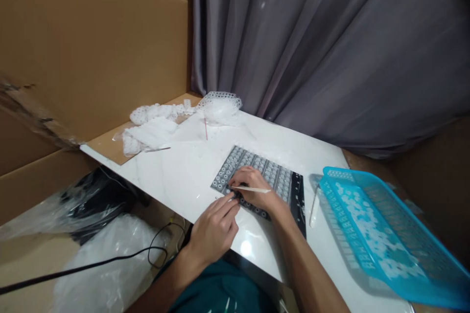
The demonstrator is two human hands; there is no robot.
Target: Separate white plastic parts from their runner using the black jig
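We note the right hand point(253, 188) resting on the near-left part of a dark perforated tray point(264, 178) that lies flat on the white marble table point(183, 176); fingers curled, pinching a thin white stick-like tool point(253, 189) whose tip points toward the left hand and whose tail sticks out past the knuckles. The left hand point(215, 227) sits just beside and nearer the body than the right one, fingers stretched forward together, tips touching the tray's near edge right at the tool tip; whether it pinches some small piece there we cannot tell, too small to see. The tray's grid of round cells runs away from the right hand, up and to its outer side, most cells showing pale rings; the wrist covers the near row. Outward from the right forearm, close by, lies a pale slim stick point(314, 208) on the table, and just past it a blue plastic basket point(385, 239) with white bits scattered inside, tilted over the table's corner. Well beyond both hands, at the far edge of the table, we see a heap of clear plastic bags with white parts point(157, 124) and a clear perforated piece point(220, 100) on top, partly over brown cardboard point(110, 149). Cardboard walls point(91, 44) stand beyond the left hand, a grey curtain point(330, 44) beyond the right. Below the left forearm, off the table: crumpled plastic wrap point(95, 254) and a black cable point(110, 261). Between the hands and the tray nothing stands in the way
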